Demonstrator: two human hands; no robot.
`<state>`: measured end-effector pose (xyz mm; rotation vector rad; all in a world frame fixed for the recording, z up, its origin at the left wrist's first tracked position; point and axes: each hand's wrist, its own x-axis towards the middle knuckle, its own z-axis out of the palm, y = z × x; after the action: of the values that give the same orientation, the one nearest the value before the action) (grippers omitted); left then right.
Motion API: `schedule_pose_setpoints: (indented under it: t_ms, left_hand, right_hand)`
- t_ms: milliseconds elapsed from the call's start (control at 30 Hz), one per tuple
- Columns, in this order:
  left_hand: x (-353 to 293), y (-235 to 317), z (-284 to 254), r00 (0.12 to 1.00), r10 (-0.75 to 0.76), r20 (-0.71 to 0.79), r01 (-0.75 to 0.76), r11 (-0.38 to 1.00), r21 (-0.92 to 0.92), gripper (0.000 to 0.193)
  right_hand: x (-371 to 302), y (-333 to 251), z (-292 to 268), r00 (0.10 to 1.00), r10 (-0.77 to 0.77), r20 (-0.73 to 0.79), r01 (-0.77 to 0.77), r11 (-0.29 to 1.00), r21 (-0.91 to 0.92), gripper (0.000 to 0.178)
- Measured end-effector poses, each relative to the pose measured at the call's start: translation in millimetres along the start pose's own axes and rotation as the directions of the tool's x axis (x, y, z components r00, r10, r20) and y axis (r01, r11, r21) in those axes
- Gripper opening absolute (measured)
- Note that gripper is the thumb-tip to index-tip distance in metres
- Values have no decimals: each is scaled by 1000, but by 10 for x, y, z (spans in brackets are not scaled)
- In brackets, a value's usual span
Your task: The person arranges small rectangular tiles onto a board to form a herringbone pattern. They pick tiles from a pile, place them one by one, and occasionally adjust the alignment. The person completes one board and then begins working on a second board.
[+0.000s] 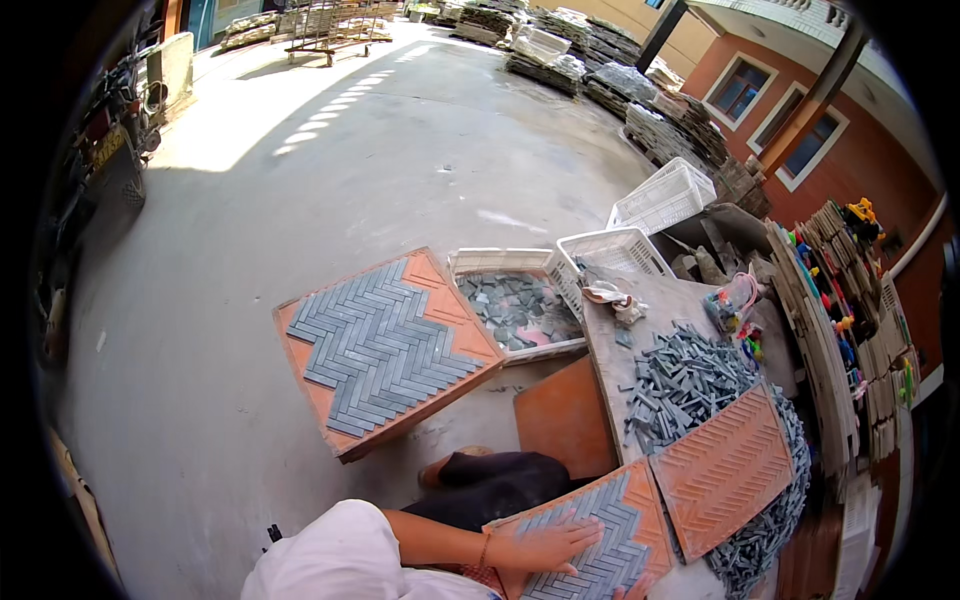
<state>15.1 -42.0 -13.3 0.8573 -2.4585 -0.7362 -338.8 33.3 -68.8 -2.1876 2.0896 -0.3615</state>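
Observation:
My left hand point(550, 545) lies flat, fingers stretched out, on grey stone strips point(590, 522) laid in a herringbone pattern. These strips sit in an orange tray point(645, 500) with a zigzag edge, close in front of me. At the lower edge, only the fingertips of my right hand point(634, 589) show, by the same tray; the rest is cut off, so its grip is unclear. Beside it, a second orange tray point(725, 470) with slanted grooves holds no strips and rests against a heap of loose grey strips point(690, 385).
Left of me, a filled herringbone tray point(385, 340) tops an orange stack. Behind it stands a white crate point(500, 262) of broken grey pieces. More white crates point(665, 195), a table point(610, 345) and stacked wooden boards point(820, 330) line the right. Motorbikes point(110, 140) stand far left.

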Motion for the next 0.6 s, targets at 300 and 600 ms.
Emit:
schedule_pose_setpoints:
  t_ms: [300, 600]
  left_hand:
    - [-63, -392, -185, 995, -71, 64, 64, 992, 106, 78]
    - [167, -307, -207, 999, -38, 23, 34, 986, 161, 74]
  right_hand:
    - [-4, -199, -99, 1000, -7, -20, 7, 1000, -9, 58]
    - [-6, -472, -290, 998, 56, 26, -57, 996, 63, 60]
